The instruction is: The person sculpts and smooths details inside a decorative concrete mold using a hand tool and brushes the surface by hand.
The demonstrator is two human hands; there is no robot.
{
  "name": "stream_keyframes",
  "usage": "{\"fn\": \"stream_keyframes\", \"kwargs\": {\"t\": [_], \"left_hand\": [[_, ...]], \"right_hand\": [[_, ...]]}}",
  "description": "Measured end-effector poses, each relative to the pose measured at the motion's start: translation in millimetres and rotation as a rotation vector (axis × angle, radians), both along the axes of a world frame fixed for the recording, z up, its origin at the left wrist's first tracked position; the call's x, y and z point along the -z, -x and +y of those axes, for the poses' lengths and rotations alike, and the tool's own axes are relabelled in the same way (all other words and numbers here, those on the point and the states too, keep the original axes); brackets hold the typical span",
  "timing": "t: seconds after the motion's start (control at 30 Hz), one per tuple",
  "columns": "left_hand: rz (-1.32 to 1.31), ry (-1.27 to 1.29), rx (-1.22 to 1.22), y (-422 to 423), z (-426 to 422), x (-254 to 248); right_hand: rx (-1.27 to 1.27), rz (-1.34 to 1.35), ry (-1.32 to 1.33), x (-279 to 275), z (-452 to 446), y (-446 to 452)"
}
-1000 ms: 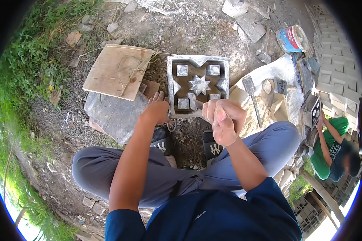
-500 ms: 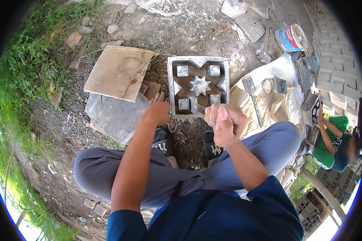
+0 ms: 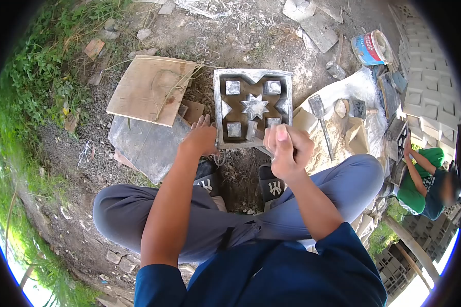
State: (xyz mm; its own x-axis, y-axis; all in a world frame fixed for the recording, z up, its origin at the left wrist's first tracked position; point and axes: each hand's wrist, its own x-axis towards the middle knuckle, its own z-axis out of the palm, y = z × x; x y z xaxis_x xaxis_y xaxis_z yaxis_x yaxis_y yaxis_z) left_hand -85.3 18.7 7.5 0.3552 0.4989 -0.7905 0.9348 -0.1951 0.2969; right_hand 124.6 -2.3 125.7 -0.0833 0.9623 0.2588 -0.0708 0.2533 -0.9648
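A square metal mould [image 3: 217, 97], with a star-shaped block at its centre and square blocks near its corners, lies on the ground. My left hand [image 3: 200, 139] is at its lower left side, fingers stretched out and slightly apart. Near the lower right corner, my right hand [image 3: 289, 151] is a closed fist around a thin flat tool [image 3: 251, 131]. The tool's blade stands inside the mould, between the two lower square blocks. Its grip is hidden by my fingers.
Left of the mould, a wooden board [image 3: 148, 89] overlaps a grey slab [image 3: 143, 146]. Right of it, a trowel [image 3: 320, 120] lies by sand on a white sack [image 3: 361, 87]. A paint bucket [image 3: 371, 48] stands beyond. A person in green [image 3: 412, 192] works at far right.
My right hand has shifted slightly up, and the tool's blade stands at a different angle inside the mould. My left hand has barely moved.
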Motion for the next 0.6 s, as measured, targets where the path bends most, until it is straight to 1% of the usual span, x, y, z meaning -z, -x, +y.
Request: {"fn": "stream_keyframes", "kwargs": {"t": [0.03,0.1,0.17,0.23,0.27,0.3,0.37,0.4,0.43,0.5,0.57,0.6], "left_hand": [[-0.008,0.002,-0.019,0,0,-1],[-0.017,-0.019,-0.032,-3,8,-3],[-0.002,-0.018,-0.006,-1,6,-2],[-0.005,-0.006,-0.021,1,0,0],[-0.014,-0.021,-0.031,0,1,0],[-0.017,-0.033,-0.029,-1,4,-1],[0.011,-0.005,-0.016,0,5,-1],[0.016,-0.004,-0.02,2,7,0],[0.004,-0.03,-0.012,2,7,2],[-0.016,-0.042,0.001,-1,-1,2],[0.035,0.008,-0.002,-3,6,-5],[0.038,0.011,0.002,-4,8,-6]], "right_hand": [[-0.031,-0.133,0.049,9,5,-1],[-0.079,-0.219,-0.119,1,5,-1],[-0.059,-0.067,-0.16,-5,-4,-2],[-0.035,-0.118,-0.053,0,-2,-3],[-0.05,-0.123,-0.004,13,2,-3],[-0.048,-0.126,-0.015,8,4,-2],[0.036,0.0,-0.034,-6,1,3],[0.009,0.06,-0.026,-9,-3,-1],[0.005,0.063,-0.017,-5,0,-2],[-0.114,-0.217,-0.002,3,7,-6],[-0.137,-0.218,-0.04,0,9,-5],[-0.079,-0.084,-0.059,-10,4,-1]]}}
